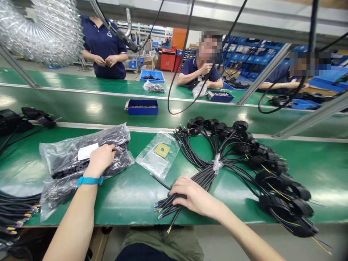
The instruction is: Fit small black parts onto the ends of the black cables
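My left hand (102, 159), a blue band at its wrist, lies on a clear plastic bag (65, 152) of black parts, its fingers curled over the bag near a white label (88, 151). My right hand (190, 195) is wrapped around the near ends of a bundle of black cables (208, 177). Stripped coloured wire tips stick out on its left side. A clear tie (217, 164) gathers the cables in the middle. At their other ends, black round housings (274, 177) fan out to the right. Between my hands lies a flat clear bag (154, 163) with a yellow square piece (162, 149).
More black cables (21, 206) lie at the left edge. A blue bin (143, 107) of small parts stands behind the metal rail. Several people (104, 47) are across the green bench (122, 206). A black cable loop (174, 110) hangs overhead, beside a silver duct (51, 32).
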Demonstrator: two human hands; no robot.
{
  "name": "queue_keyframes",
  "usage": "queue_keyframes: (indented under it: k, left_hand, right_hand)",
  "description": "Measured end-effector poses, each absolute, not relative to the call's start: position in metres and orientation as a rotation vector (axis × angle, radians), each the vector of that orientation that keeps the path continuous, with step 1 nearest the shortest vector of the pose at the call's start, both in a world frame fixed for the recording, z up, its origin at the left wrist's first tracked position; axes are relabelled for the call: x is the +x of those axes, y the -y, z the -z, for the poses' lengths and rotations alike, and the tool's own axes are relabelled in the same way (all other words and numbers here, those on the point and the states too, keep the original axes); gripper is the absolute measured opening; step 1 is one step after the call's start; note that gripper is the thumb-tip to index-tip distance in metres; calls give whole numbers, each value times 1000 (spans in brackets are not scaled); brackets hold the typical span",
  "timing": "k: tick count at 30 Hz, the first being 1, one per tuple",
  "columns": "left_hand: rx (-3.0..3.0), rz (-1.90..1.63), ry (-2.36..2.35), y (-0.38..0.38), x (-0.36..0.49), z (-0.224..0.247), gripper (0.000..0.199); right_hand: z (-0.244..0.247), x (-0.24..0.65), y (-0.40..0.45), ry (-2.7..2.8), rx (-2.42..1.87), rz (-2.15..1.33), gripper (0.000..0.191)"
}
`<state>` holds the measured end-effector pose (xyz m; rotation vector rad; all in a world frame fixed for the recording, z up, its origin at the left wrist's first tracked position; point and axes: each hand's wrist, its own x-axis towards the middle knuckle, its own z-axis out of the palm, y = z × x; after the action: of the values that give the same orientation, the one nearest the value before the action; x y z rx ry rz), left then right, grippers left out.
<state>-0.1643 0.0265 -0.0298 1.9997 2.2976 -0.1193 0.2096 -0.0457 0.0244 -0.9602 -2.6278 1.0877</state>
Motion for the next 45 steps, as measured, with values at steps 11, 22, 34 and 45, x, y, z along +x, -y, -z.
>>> queue_keyframes:
  k: [11,22,34,45]
  left_hand:
    - [1978,141,-2235,-28,-170,32,34]
    - [1919,148,-2208,-24,-175,25,28]
    - [2016,-116,-2468,-15,-166,18,30]
    - [1169,-1462,-1377,-20,-96,10,42]
  right_hand:
    - [-34,194,13,2317,-853,-1417,23]
    - [-3,162,-32,2165,-1323,-536,18]
    - [36,173,-38,2393,-1435,-127,15]
    - [18,173,-36,1986,-1288,-545,17]
